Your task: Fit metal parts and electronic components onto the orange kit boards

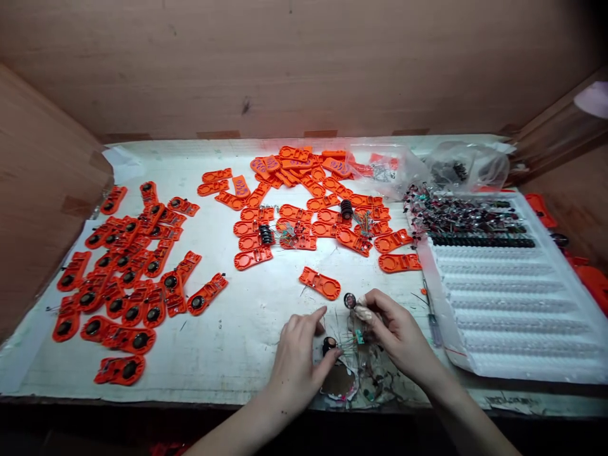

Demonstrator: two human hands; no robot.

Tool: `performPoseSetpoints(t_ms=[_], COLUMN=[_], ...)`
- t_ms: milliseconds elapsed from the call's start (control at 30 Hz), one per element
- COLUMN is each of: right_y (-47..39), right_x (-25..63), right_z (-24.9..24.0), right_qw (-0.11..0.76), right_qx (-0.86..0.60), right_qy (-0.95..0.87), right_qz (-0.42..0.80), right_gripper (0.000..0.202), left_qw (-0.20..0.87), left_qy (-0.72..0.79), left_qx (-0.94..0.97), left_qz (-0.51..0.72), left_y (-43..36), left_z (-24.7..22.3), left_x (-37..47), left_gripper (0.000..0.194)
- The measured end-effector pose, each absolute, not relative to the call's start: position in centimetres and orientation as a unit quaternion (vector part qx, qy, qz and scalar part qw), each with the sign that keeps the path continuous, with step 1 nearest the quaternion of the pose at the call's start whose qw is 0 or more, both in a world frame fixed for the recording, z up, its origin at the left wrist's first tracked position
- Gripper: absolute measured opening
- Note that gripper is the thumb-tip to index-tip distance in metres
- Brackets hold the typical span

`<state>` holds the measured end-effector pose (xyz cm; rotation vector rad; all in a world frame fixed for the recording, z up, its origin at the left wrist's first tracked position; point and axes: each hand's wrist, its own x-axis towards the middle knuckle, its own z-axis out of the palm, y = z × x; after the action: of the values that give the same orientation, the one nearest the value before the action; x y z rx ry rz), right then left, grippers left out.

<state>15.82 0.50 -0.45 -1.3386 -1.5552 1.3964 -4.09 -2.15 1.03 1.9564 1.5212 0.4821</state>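
Note:
My right hand (392, 326) is closed in a pinch on a small round black speaker (350, 300) with thin wires. Under its fingers hangs a small green circuit board (360, 337), apparently on those wires. My left hand (297, 354) is open, its thumb and forefinger apart around a second round black speaker (329, 344) near the table's front edge. Whether the thumb touches that speaker I cannot tell. Just beyond both hands lies a single orange plastic shell (320, 283) with a round recess. A round brownish patch with a white rim (339, 381) sits below the left thumb.
Orange shells fitted with speakers (128, 277) cover the left side. More shells (294, 168) are heaped at the back, with speaker stacks (266, 235) nearer. On the right, a white foam tray (508, 316) holds wired parts, beside a screwdriver (433, 326). Clear plastic bags (468, 166) stand behind.

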Motion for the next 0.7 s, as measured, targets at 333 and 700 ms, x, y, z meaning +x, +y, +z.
performPoseSetpoints(t_ms=[333,700], right_y=[2.5,1.2], right_x=[15.9,16.4], right_z=[-1.2,-2.0], right_qw=[0.444,0.510], right_qx=[-0.490,-0.465], right_qy=[-0.454,-0.304], right_qz=[0.597,0.656], right_gripper=[0.019,0.028], left_qw=[0.206,0.198], left_qy=[0.462,0.506], left_qx=[0.844,0.828], left_qz=[0.178,0.137], left_y=[6.2,3.7], left_z=[-0.1,0.2], left_x=[-7.3,-3.2], left_gripper=[0.030,0.022])
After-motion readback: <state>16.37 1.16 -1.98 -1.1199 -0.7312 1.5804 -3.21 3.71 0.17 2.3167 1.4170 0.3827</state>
